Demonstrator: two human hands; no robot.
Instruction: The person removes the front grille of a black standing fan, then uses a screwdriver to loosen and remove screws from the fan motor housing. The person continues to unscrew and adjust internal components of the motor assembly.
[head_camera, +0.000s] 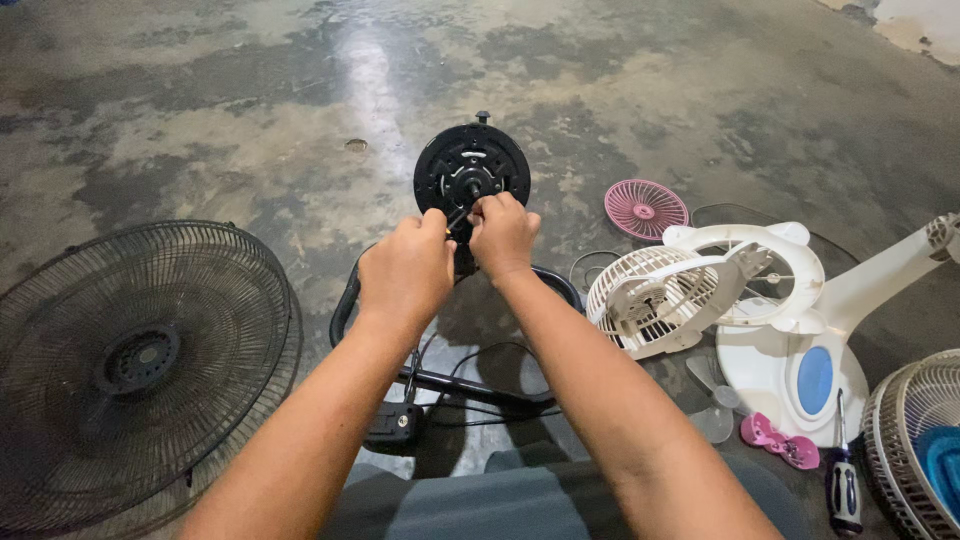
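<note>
**Inspection: fingers working at the hub of a black fan motor housing**

The black round motor housing (471, 170) stands upright on its dark tubular stand (350, 300) on the concrete floor (200, 110), near the middle of the view. Both hands meet at its lower centre. The left hand (407, 270) pinches a thin light-coloured tool or part at the hub; the right hand (503, 236) has its fingertips pressed together on the same spot. In my judgement the work calls for holding the housing steady and keeping the pinch square to the hub, so that nothing small drops.

Outward: a black fan grille (140, 360) lies toward the left edge, a white fan (690, 290) and a pink grille (646, 209) toward the right, a screwdriver (844, 485) near the bottom right.

Hidden: the item pinched is too small to identify; the knuckles cover the hub.
</note>
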